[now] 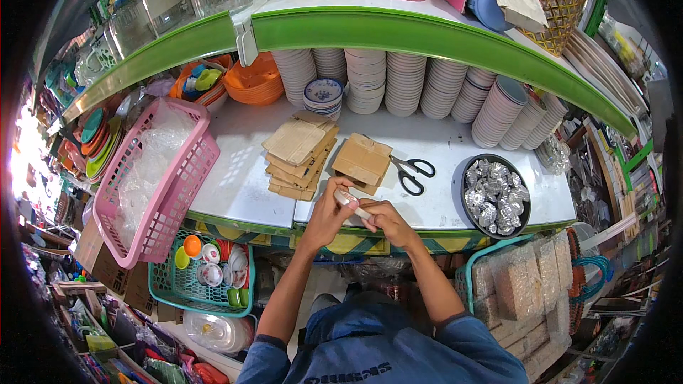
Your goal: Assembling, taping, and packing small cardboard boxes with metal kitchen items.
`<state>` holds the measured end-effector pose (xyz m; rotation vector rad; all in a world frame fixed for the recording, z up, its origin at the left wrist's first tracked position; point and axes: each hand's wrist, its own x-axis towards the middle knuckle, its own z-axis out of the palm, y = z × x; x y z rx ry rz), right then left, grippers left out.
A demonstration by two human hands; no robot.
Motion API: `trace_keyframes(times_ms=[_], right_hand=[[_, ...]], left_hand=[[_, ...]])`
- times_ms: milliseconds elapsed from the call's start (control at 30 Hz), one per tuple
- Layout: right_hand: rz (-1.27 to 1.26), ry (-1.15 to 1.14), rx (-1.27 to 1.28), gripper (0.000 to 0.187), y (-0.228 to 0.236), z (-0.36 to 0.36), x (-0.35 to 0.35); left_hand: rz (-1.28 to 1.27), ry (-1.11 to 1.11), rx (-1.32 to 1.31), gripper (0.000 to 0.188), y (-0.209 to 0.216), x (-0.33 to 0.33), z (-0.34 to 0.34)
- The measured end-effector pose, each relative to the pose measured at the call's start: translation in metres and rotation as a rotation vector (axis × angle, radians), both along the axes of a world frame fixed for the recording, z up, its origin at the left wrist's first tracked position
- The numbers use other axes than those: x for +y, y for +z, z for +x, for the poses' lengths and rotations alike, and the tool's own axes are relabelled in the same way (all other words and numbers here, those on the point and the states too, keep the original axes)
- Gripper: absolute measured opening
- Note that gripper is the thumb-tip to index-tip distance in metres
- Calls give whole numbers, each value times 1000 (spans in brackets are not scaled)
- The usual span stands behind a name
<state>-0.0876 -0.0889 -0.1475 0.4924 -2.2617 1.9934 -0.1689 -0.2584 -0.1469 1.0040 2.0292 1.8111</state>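
White slim item (363, 214), its kind hard to tell, is pinched between left hand (329, 213) and right hand (390, 225) over the counter's (441, 215) front edge, its length slanting down rightward.

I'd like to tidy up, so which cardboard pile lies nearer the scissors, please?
The right pile, directly beside the scissors; the left pile lies farther away.

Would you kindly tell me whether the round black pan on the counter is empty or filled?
Filled: crumpled-looking silver pieces cover most of the inside of the round black pan.
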Motion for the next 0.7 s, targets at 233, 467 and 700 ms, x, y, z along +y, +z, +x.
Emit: trace_keyframes(times_ms=[233, 467, 700], right_hand=[[7, -30, -56, 27, 7, 2, -6], [5, 12, -30, 24, 3, 0, 0], [-30, -11, 19, 22, -2, 1, -1]], left_hand=[[117, -101, -441, 38, -1, -5, -6], [16, -60, -281, 40, 9, -2, -3], [48, -40, 47, 40, -5, 1, -6]])
